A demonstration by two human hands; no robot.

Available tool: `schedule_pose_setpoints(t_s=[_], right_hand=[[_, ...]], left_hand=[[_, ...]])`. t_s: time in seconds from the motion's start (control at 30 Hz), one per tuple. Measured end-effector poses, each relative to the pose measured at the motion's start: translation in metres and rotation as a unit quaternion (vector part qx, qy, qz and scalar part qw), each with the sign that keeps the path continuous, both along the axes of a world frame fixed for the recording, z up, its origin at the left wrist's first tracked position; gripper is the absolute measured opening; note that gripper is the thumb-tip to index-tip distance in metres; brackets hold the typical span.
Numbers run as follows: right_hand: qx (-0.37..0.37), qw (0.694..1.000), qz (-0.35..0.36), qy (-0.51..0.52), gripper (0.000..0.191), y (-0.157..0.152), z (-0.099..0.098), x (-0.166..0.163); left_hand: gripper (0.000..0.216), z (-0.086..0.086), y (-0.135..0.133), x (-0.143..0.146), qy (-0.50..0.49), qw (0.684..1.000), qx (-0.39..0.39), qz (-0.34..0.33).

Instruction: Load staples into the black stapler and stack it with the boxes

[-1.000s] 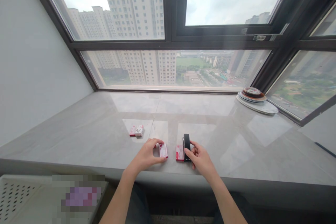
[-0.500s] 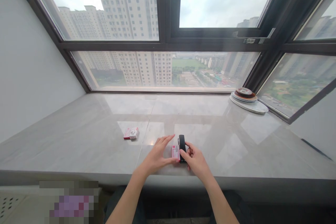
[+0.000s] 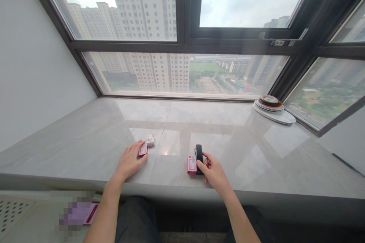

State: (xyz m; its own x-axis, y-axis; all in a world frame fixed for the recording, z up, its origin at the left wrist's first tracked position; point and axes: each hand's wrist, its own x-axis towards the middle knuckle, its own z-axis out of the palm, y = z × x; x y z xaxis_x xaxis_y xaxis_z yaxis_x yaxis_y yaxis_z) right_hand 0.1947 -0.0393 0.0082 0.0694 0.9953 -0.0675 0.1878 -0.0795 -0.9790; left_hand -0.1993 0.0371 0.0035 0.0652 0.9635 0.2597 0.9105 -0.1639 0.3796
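My right hand point(image 3: 213, 171) is closed on the near end of a black stapler point(image 3: 199, 152) that lies on the grey stone sill point(image 3: 85, 140). A small red-and-white box point(image 3: 192, 164) lies flat against the stapler's left side. My left hand point(image 3: 129, 161) reaches out to the left, its fingertips pinching the near end of a second small red box point(image 3: 143, 149). A white box point(image 3: 150, 140) sits just beyond that one, touching or nearly touching it.
A stack of round plates point(image 3: 273, 108) rests at the sill's back right corner by the dark window frame point(image 3: 182, 47). A white perforated surface point(image 3: 17, 212) lies below the sill at lower left. The sill's front edge runs just before my wrists.
My left hand left a red box beside the stapler and moved left to the boxes lying further out. My right hand stayed on the stapler.
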Motion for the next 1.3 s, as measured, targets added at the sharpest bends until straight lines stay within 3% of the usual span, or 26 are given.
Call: schedule_pose_setpoints(t_s=[0.13,0.33,0.4,0.5,0.6,0.7,0.77,0.8,0.87,0.93,0.97,1.03,1.1,1.2,1.3], right_hand=[[-0.001,1.000,0.009,0.003,0.066,0.000,-0.001,0.001],[0.000,1.000,0.018,0.007,0.066,0.000,-0.001,0.001],[0.002,1.000,0.017,0.007,0.066,0.000,-0.002,0.001],[0.006,1.000,0.011,0.003,0.064,0.001,-0.005,0.000],[0.007,1.000,0.024,0.004,0.063,0.000,-0.004,0.001],[-0.004,0.999,0.040,0.020,0.068,-0.005,0.001,0.005],[-0.012,0.999,0.025,0.021,0.077,-0.010,0.003,0.008],[-0.014,1.000,0.016,0.015,0.081,-0.013,0.004,0.010],[-0.014,1.000,0.004,-0.003,0.088,-0.020,0.004,0.013],[-0.009,1.000,-0.003,-0.022,0.092,-0.024,0.003,0.015],[-0.008,1.000,-0.006,-0.027,0.094,-0.026,0.002,0.015],[-0.011,0.999,-0.008,-0.033,0.099,-0.027,0.001,0.015],[-0.014,0.999,0.002,-0.044,0.102,-0.026,0.003,0.014],[-0.009,0.996,0.025,-0.090,0.098,-0.023,0.009,0.010],[0.015,0.986,0.051,-0.155,0.082,-0.021,0.020,0.003]], left_hand=[[0.054,0.010,-0.038,0.028,-0.073,0.996,-0.001,-0.046],[0.056,0.052,-0.057,0.137,-0.227,0.948,-0.037,-0.219],[0.059,0.054,-0.054,0.167,-0.239,0.932,-0.055,-0.265],[0.064,0.043,-0.048,0.191,-0.257,0.918,-0.101,-0.286],[0.069,0.032,-0.047,0.198,-0.263,0.914,-0.105,-0.289],[0.081,0.031,-0.048,0.190,-0.229,0.921,-0.058,-0.309],[0.072,0.036,-0.044,0.174,-0.201,0.943,-0.009,-0.265],[0.060,0.038,-0.039,0.162,-0.189,0.960,0.023,-0.207],[0.043,0.041,-0.024,0.133,-0.163,0.982,0.088,-0.029],[0.048,0.042,-0.004,0.103,-0.124,0.976,0.096,0.150],[0.052,0.041,0.005,0.092,-0.110,0.975,0.062,0.181],[0.053,0.039,0.021,0.080,-0.098,0.980,-0.009,0.175],[0.048,0.036,0.031,0.087,-0.098,0.986,-0.051,0.124],[0.042,0.033,0.030,0.122,-0.097,0.992,-0.074,0.043],[0.041,0.033,0.016,0.162,-0.098,0.991,-0.089,-0.035]])
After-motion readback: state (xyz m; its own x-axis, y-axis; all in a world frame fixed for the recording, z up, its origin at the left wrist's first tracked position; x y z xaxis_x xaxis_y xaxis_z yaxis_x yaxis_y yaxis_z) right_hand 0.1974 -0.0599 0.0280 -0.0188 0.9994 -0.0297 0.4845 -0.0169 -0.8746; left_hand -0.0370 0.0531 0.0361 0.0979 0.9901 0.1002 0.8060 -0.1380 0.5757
